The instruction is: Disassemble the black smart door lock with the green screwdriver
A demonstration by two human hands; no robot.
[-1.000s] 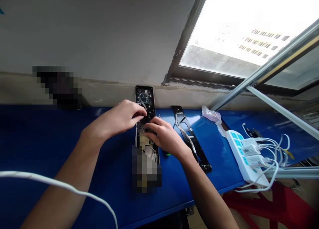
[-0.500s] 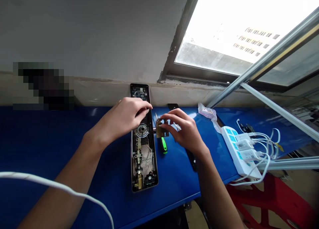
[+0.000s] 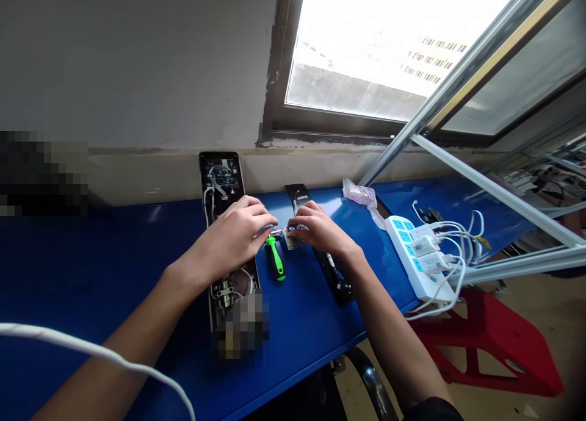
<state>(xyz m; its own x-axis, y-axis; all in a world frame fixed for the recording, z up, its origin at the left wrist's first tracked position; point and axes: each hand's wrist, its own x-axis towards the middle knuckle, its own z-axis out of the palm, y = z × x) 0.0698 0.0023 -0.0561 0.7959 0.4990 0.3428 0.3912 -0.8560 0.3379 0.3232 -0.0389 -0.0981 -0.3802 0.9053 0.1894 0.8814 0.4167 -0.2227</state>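
Note:
My left hand (image 3: 242, 229) reaches across a long, dark lock housing (image 3: 217, 207), its fingers pinched together at the housing's right side. Whatever lies between those fingertips is hidden. Just beside them, a green-and-black screwdriver (image 3: 276, 259) lies on the blue table, with a small silver cylinder part (image 3: 275, 232) near its upper end. My right hand (image 3: 318, 227) pinches a small metal plate (image 3: 292, 239) just right of the screwdriver. Circuit board and wires show in the housing's upper end; part of its lower end is blurred out.
A black panel (image 3: 332, 280) lies beneath and beside my right hand. Farther right are a plastic-wrapped packet (image 3: 359, 193) and a white power strip (image 3: 419, 259) with plugged-in cables. A metal frame bar (image 3: 494, 195) crosses at right, above a red stool (image 3: 499, 341). A white cable (image 3: 91, 348) hangs across the lower left.
The view has turned right, so the scene sits farther left. My left hand has moved from over the housing to its right side. My right hand has carried the metal plate away from the housing.

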